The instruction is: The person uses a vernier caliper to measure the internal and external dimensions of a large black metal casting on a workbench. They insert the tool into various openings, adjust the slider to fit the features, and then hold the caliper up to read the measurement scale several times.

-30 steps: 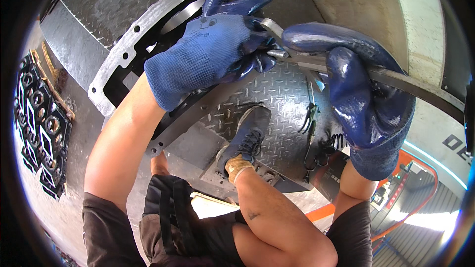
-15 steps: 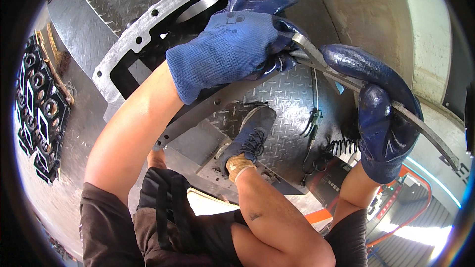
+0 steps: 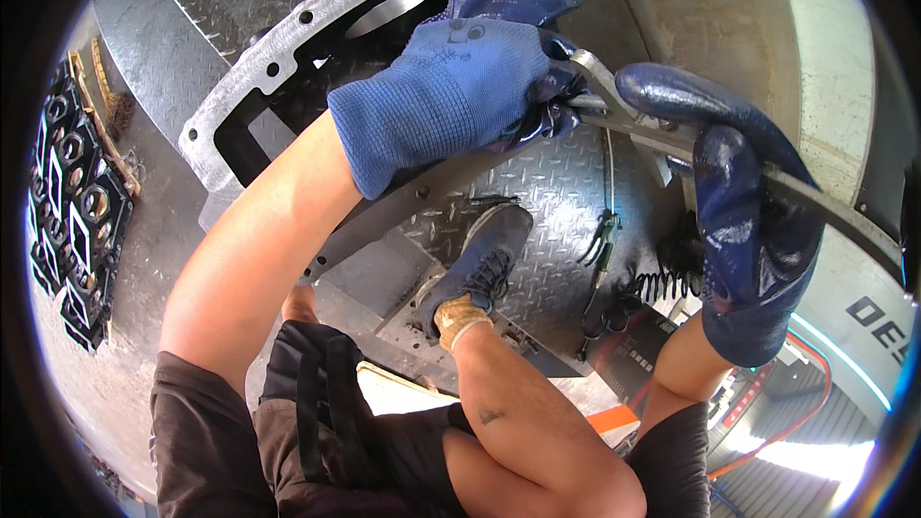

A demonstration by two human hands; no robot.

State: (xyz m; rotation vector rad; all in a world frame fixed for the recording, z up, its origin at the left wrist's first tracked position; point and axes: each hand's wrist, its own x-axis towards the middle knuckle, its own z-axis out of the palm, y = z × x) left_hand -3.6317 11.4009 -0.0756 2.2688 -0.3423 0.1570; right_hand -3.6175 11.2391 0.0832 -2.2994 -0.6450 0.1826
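My left hand [image 3: 460,77], in a blue knit glove with dark coated fingers, reaches over a grey metal frame [image 3: 245,86] with bolt holes along its rim. Two of its fingers stretch out over the frame; the others close at the left end of a long steel tool [image 3: 648,134] that looks like a slide caliper. My right hand [image 3: 743,182], gloved the same way, is wrapped round the tool's bar, its forefinger lying along the upper side. The bar runs on past that hand toward the right rim. The left fingertips' exact contact is partly hidden.
Black honeycomb-like parts [image 3: 82,221] lie at the left. A tread-plate surface [image 3: 556,230] spreads below the frame, with my shoe [image 3: 484,254] over it. An air gun [image 3: 604,245] with a coiled black hose [image 3: 662,283] is at the right. A curved metal wall [image 3: 739,19] rises far right.
The tool's right end has swung upward, and my right hand has shifted slightly with it. My left hand has barely moved and stays at the tool's left end.
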